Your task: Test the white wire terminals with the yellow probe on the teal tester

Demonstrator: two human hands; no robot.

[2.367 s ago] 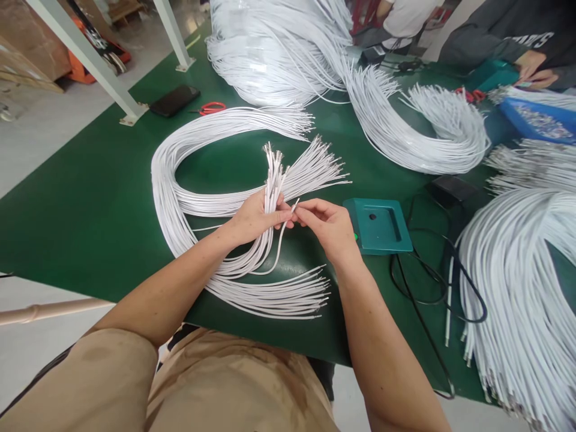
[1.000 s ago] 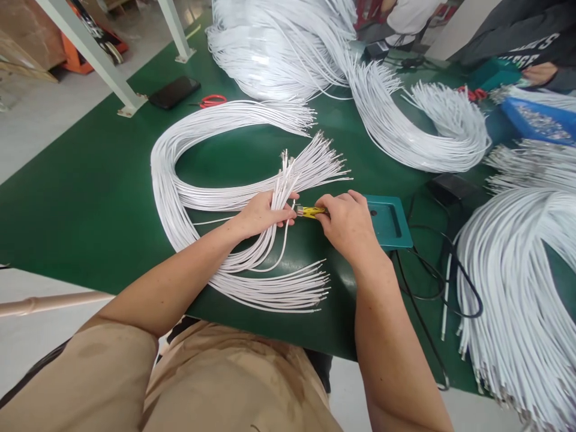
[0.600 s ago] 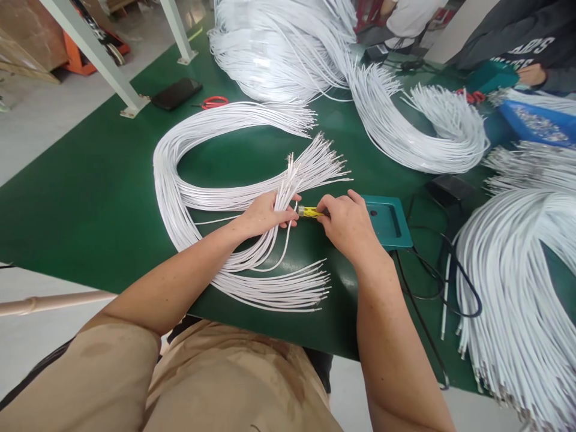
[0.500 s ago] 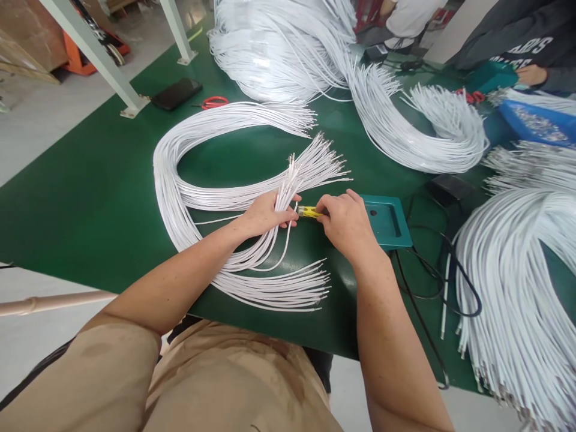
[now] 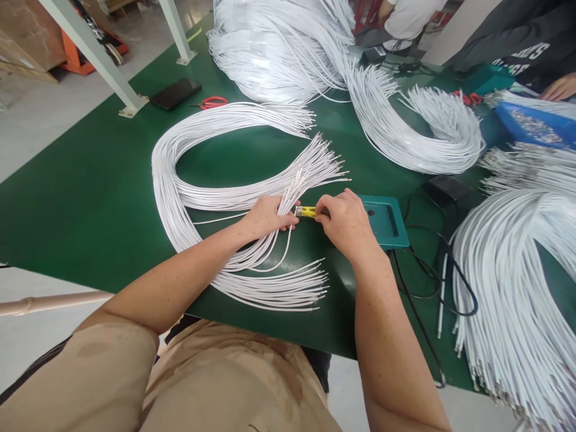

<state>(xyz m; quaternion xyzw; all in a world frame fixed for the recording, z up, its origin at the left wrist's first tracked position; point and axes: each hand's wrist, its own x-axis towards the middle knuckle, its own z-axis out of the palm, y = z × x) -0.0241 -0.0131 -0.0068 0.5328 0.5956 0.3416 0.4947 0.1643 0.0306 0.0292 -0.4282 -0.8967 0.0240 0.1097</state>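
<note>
My left hand [image 5: 269,216] is closed round a bundle of white wires [image 5: 294,191], whose ends fan out above my fingers. One wire [image 5: 288,243] loops down from that hand, apart from the rest. Between my hands is a yellow tool with a metal tip [image 5: 306,211]; the fingers of my right hand [image 5: 344,217] pinch its right end. The tip lies close to my left fingertips, and whether a wire touches it I cannot tell. Just behind my right hand sits a teal tray-like box [image 5: 390,223], partly covered by the hand.
More white wires [image 5: 164,162] curve round on the green table [image 5: 81,180]. A large wire heap [image 5: 279,48] lies at the back, another bundle [image 5: 499,252] at right. Red scissors [image 5: 213,102], a phone [image 5: 176,93], black cables [image 5: 423,282] and a blue bin [image 5: 508,120] surround this. A co-worker's hand [image 5: 560,88] shows at far right.
The wire ends in my left hand have tipped lower and to the right. My right hand keeps its hold on the yellow tool. The co-worker's hand has shifted right.
</note>
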